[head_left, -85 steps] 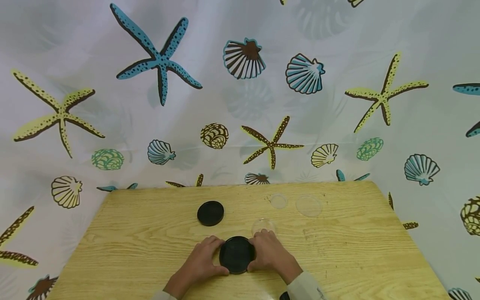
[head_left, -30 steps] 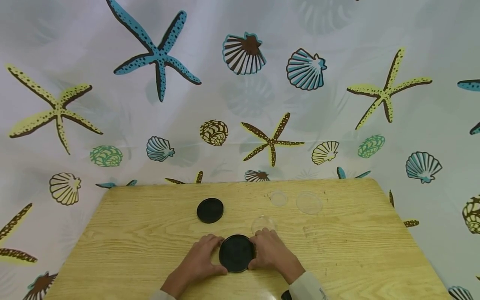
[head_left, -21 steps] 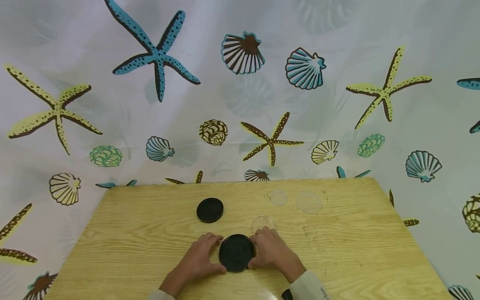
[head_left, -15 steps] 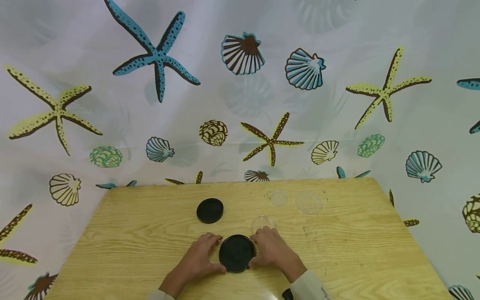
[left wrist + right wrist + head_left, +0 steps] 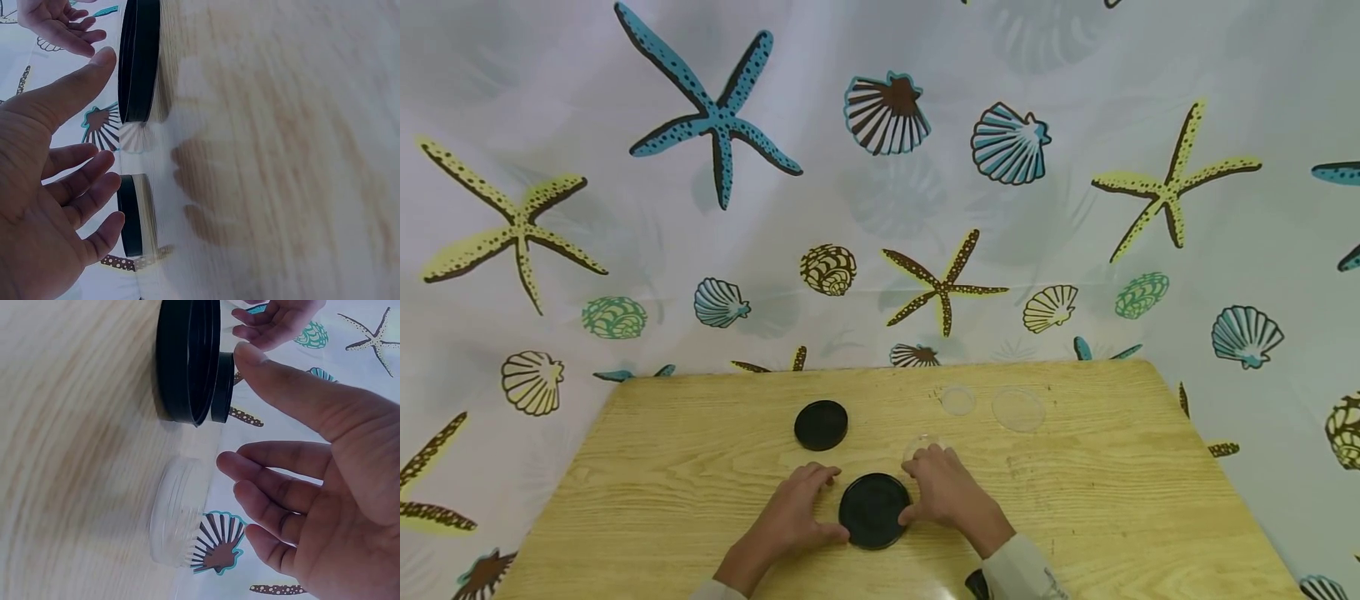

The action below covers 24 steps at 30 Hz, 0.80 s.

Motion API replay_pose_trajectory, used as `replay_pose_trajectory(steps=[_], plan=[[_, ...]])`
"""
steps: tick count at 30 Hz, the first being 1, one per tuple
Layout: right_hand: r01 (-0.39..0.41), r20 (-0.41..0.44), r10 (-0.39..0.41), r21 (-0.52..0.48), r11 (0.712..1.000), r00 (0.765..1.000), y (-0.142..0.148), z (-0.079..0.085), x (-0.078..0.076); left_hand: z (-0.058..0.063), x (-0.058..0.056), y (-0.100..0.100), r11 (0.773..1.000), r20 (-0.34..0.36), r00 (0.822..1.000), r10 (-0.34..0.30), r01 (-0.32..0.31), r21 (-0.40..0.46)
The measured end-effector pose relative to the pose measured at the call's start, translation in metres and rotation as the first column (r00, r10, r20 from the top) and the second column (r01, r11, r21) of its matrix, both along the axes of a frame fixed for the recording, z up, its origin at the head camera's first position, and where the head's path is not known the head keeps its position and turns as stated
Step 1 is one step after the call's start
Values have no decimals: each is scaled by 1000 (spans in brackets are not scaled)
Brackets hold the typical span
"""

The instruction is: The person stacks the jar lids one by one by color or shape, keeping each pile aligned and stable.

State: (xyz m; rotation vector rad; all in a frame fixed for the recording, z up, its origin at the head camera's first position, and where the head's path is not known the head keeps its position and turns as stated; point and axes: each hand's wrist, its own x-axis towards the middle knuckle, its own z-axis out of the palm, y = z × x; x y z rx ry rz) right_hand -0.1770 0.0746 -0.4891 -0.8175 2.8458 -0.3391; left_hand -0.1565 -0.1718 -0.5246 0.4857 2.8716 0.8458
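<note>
A round black lid [image 5: 874,512] lies on the table between my two hands, its raised rim facing up. At its left side is my left hand [image 5: 790,517], fingers spread and loosely bent; its thumb [image 5: 84,87] is close to the rim, and whether it touches I cannot tell. My right hand [image 5: 951,498] sits at the lid's right side, also relaxed, with gaps between the fingers [image 5: 275,503] and the rim. Neither hand holds anything. Just beyond the right fingertips lies a clear round lid [image 5: 175,515], partly hidden by that hand in the head view.
Farther back on the wooden table [image 5: 685,450] lies a second black lid [image 5: 821,425]. Two clear discs, a small one [image 5: 958,400] and a larger one [image 5: 1018,409], lie at the back right. A dark object [image 5: 977,583] shows beside the right sleeve. A patterned curtain hangs behind.
Both hands held the black lid by its sides earlier; now they have let go and drawn slightly apart. The lid stays in place on the table.
</note>
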Motion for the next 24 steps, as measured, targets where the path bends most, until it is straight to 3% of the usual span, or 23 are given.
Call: replay_pose_trajectory(steps=[24], plan=[[-2,-35,2,-8,1000,999,-5,10,-10,2,-7,-8,999,-35,999,32,-31,23]])
